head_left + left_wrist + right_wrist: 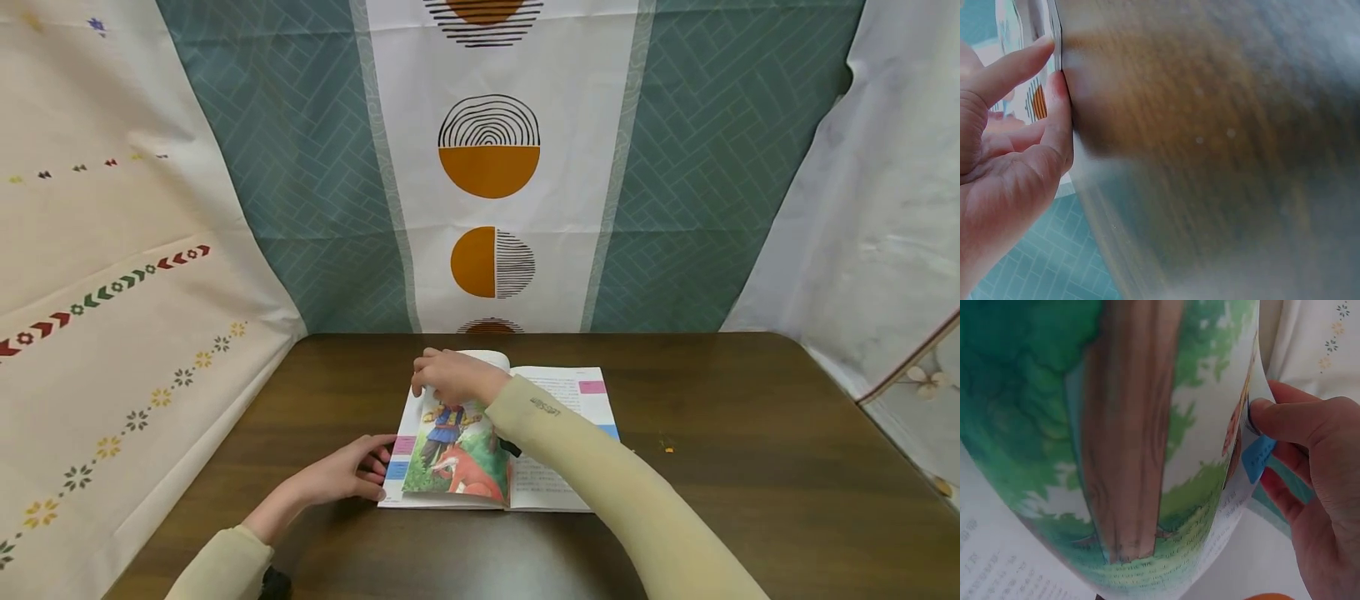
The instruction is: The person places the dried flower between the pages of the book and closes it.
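While the right hand [452, 375] pinches the edge of a curving illustrated page [1129, 425] between thumb and fingers, the open book [555, 490] lies beneath that grip and to its right, on the brown table [735, 517]. Left of the pinch and nearer the front, the left hand [341, 475] touches the book's left edge, fingers parted and loosely bent.

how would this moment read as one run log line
left hand: touching left edge of open book | right hand: pinching raised illustrated page | book: lying on wooden table
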`<action>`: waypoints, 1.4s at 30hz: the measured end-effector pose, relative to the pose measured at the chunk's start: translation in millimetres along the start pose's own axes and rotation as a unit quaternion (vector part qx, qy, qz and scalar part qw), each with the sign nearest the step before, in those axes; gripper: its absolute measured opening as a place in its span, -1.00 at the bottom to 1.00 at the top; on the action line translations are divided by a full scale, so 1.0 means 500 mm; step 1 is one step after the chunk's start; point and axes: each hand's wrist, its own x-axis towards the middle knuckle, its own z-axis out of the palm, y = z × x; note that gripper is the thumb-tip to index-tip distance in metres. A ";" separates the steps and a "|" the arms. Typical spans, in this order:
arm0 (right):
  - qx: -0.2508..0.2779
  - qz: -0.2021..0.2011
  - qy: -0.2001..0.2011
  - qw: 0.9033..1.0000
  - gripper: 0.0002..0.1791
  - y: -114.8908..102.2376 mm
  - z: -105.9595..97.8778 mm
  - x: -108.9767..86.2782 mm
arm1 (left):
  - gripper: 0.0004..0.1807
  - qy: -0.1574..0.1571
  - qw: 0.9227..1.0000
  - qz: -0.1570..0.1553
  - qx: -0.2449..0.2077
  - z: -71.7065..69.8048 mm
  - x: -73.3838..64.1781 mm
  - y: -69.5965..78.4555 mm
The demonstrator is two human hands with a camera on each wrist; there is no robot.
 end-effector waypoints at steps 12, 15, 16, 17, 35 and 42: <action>0.002 0.007 -0.055 0.998 -0.71 -0.009 0.026 0.045 | -0.09 0.005 1.000 -0.002 0.007 -0.003 -0.004 -0.001; 0.007 0.006 -0.053 0.999 -0.69 -0.010 0.026 0.048 | -0.09 0.004 1.000 -0.005 0.008 -0.002 -0.004 0.000; 0.009 0.005 -0.052 0.999 -0.68 -0.011 0.027 0.049 | -0.09 0.005 1.000 -0.006 0.009 -0.002 -0.004 0.001; 0.009 0.004 -0.051 0.999 -0.68 -0.010 0.027 0.050 | -0.09 0.006 1.000 -0.006 0.010 -0.003 -0.004 0.002; 0.090 -0.005 -0.008 0.996 -0.74 -0.004 0.051 0.070 | -0.08 0.002 1.000 0.002 0.000 0.001 -0.008 0.004; 0.097 -0.019 -0.008 0.995 -0.72 -0.003 0.064 0.081 | -0.09 0.008 1.000 -0.007 0.006 -0.001 -0.006 -0.002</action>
